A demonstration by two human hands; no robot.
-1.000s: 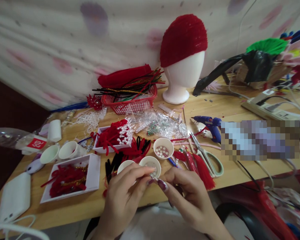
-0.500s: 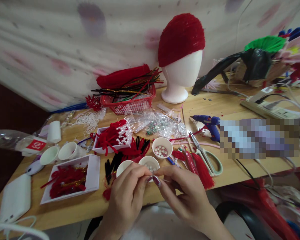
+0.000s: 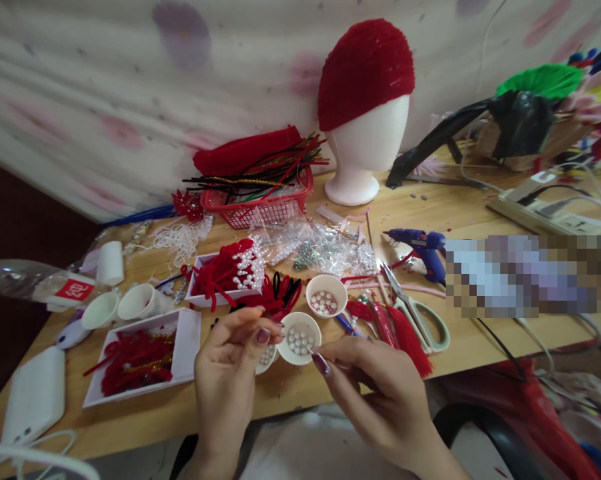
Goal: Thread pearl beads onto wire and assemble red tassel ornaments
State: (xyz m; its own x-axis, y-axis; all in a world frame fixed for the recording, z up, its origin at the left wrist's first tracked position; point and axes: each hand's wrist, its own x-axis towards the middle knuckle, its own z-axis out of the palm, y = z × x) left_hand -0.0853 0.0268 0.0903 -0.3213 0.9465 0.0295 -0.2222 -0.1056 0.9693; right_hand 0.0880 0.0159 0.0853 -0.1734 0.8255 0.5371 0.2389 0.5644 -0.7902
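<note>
My left hand (image 3: 230, 373) is raised left of the paper cup of white pearl beads (image 3: 300, 337), with its thumb and fingers bent together. Whatever its fingertips may hold is too small to make out. To the right, my right hand (image 3: 380, 387) pinches thumb against forefinger at that cup's near right rim. A tiny pale tip shows at the pinch, but its kind is unclear. Partly behind my left hand stands another cup of pearl beads (image 3: 267, 359). A third cup with white and pinkish beads (image 3: 325, 297) sits just beyond.
White boxes of red fuzzy pieces (image 3: 190, 347) stand left. Scissors (image 3: 415, 310), a red tassel (image 3: 413, 340) and a blue glue gun (image 3: 420, 247) lie right. Behind are bead bags (image 3: 315, 250), a red basket (image 3: 260, 207) and a foam head (image 3: 363, 157) wearing a red cap.
My hands, fingertips together before, have separated. The left moved left and up, the right slightly right. The pearl beads in the two near cups now show between them.
</note>
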